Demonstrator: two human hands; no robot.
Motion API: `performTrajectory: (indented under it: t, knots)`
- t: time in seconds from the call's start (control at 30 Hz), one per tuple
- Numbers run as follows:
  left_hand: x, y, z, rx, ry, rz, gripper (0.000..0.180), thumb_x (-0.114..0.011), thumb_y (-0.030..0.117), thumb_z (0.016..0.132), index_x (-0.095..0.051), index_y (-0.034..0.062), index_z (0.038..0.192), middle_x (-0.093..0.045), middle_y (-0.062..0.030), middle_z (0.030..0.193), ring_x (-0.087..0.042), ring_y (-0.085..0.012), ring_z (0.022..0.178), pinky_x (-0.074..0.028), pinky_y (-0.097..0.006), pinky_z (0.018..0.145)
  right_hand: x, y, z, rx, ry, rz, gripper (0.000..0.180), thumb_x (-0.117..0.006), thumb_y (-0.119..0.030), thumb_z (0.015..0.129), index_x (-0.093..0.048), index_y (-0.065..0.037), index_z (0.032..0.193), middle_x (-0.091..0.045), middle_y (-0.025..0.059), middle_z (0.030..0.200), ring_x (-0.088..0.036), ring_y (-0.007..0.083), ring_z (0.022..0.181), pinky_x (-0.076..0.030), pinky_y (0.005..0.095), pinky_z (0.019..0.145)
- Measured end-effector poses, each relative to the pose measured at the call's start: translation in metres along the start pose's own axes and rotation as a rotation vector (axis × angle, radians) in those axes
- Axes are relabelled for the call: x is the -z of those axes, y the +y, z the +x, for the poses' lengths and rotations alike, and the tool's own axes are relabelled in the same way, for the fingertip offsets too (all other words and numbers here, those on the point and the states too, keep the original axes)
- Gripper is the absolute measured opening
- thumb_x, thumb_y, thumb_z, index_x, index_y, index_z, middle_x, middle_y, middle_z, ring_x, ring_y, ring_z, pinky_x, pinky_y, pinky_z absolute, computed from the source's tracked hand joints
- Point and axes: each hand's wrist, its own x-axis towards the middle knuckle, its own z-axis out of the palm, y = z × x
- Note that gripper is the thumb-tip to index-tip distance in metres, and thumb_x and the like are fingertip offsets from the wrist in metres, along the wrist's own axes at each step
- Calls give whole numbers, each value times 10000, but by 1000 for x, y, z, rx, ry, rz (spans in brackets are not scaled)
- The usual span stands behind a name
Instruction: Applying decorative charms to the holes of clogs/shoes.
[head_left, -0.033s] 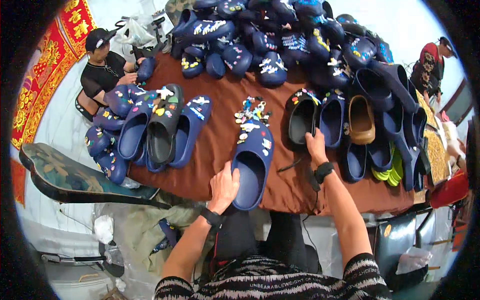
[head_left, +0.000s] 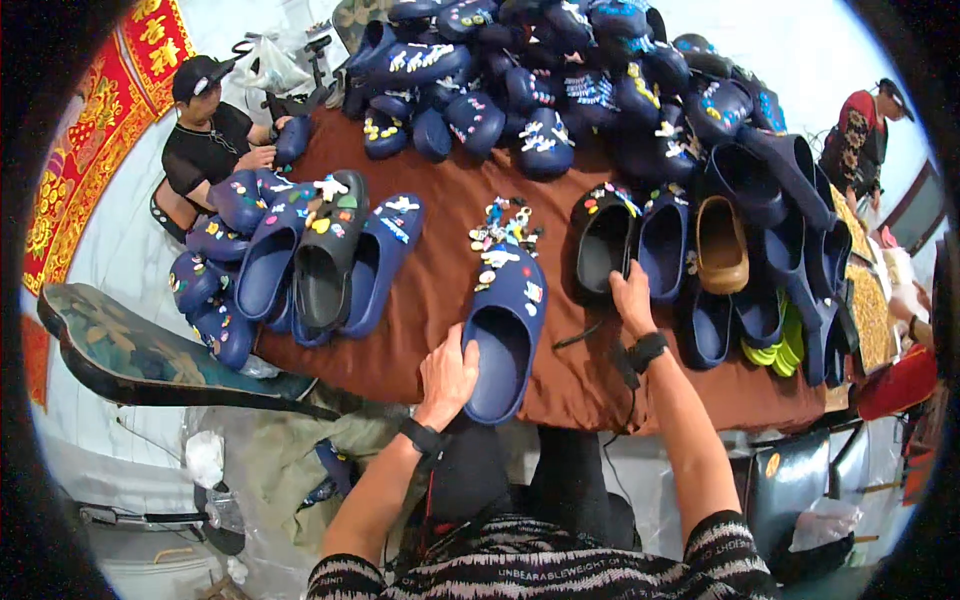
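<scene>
Seen from the head camera, a person works at a bench (head_left: 430, 290) draped in brown cloth, where a navy blue clog (head_left: 503, 335) lies near the front edge with its toe, studded with small coloured charms, pointing away. The left hand (head_left: 447, 377) curls over the clog's heel rim at its near left side, fingers bent and gripping the edge. The right hand (head_left: 632, 297), to the right of the navy clog, rests with loosely bent fingers on the side of a black clog (head_left: 601, 243); whether it actually grips that shoe cannot be told. A loose heap of small charms (head_left: 503, 225) lies just beyond the navy clog's toe. To the left of the navy clog stands a cluster of blue and black decorated clogs (head_left: 300, 260), and farther back a tall pile of dark blue clogs (head_left: 560, 80) covers the far end of the bench. To the right of the navy clog, past the black one, sit a tan clog (head_left: 720, 243) and rows of plain blue ones. A red hanging with gold patterns (head_left: 85, 150) runs along the wall far to the left. A person in a black cap and shirt (head_left: 210, 130) sits at the far left corner, and another person in red and black (head_left: 860, 135) stands at the far right.
</scene>
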Motion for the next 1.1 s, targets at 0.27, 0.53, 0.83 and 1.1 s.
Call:
performTrajectory:
  t: [0.27, 0.53, 0.83, 1.1]
  knots:
    - [-9, -28, 18, -109, 68, -520, 503, -627, 127, 868, -519, 19, 1347, -593, -190, 1303, -583, -328, 1173, -454, -417, 1013, 8, -98, -45, 491, -52, 100, 253, -617, -87, 891, -640, -7, 1131, -640, 201, 1133, -618, 381, 1067, -495, 438, 931]
    - [-20, -15, 25, -128, 51, -397, 518, -634, 164, 874, -493, 45, 1358, -576, -193, 1332, -557, -374, 1230, -441, -447, 1041, -65, -144, 5, 422, -670, -191, 361, -610, -258, 928, -652, -35, 1209, -637, 245, 1181, -599, 410, 1118, -494, 489, 937]
    - [-19, -22, 24, -171, 134, -452, 482, -658, 183, 859, -536, 37, 1302, -620, -190, 1243, -603, -362, 1124, -473, -428, 981, -79, -152, -8, 566, -442, -270, 287, -652, -304, 911, -670, -69, 1074, -634, 191, 1118, -583, 426, 1089, -506, 517, 920]
    - [-25, -24, 25, -156, 129, -473, 456, -661, 165, 860, -556, 25, 1282, -640, -188, 1211, -625, -359, 1080, -486, -426, 946, -106, -151, -21, 836, -226, -461, 186, -655, -205, 872, -678, -68, 995, -644, 156, 1006, -615, 355, 989, -541, 477, 801]
